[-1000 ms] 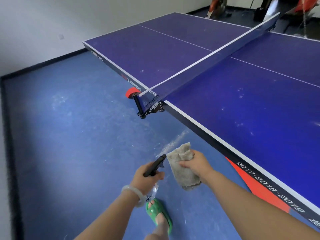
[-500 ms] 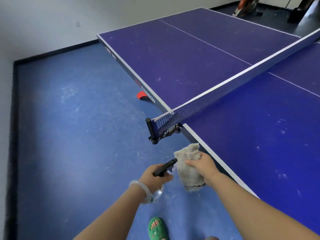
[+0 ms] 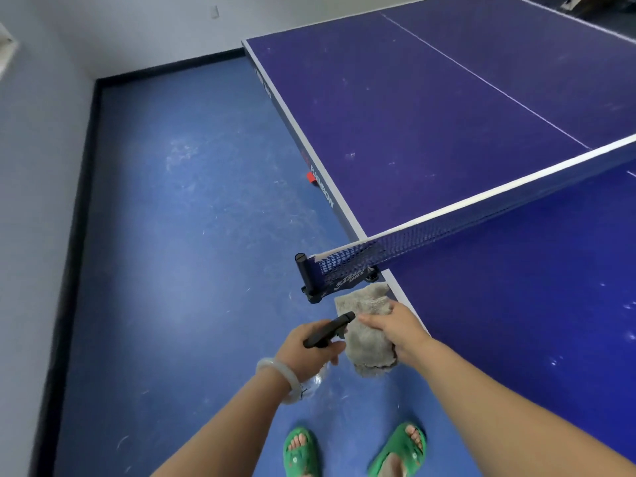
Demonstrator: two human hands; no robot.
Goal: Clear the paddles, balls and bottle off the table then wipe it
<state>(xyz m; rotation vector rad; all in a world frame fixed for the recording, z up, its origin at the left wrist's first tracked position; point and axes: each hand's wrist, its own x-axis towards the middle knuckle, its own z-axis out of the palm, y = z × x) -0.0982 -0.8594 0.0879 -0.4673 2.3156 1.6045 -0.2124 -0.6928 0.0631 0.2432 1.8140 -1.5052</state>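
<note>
left hand (image 3: 311,349): fingers curled round the neck of a spray bottle (image 3: 328,330). the black head sticks out past the knuckles and points ahead and to the right, at the cloth. the clear body hangs below the palm, mostly hidden.

right hand (image 3: 395,327): fingers and thumb clutch a bunched grey cloth (image 3: 370,342). one part stands up beyond the fingertips and the rest droops under the hand.

table (image 3: 447,115): its white-lined edge runs just beside the right hand, on the side away from the left hand. it goes from behind the wrist away past the fingertips. the blue top spreads out to the right of those fingers and beyond. no paddles or balls show on the visible top, only pale specks and smudges. the far end is cut off.

judgement: wiping comes next. the right hand is plainly nearer, and the cloth needs only a short carry sideways over the edge.

in the way: the net post (image 3: 304,273) stands just past the cloth's top, and the net (image 3: 447,228) runs across the table from it. a wipe forward likely stops there, so each half needs its own pass.

around: a red thing (image 3: 311,177) lies on the floor (image 3: 189,270) under the table edge, well beyond both hands. i cannot tell what it is. a pale bracelet (image 3: 278,373) sits on the left wrist, and green slippers (image 3: 301,452) are below.
</note>
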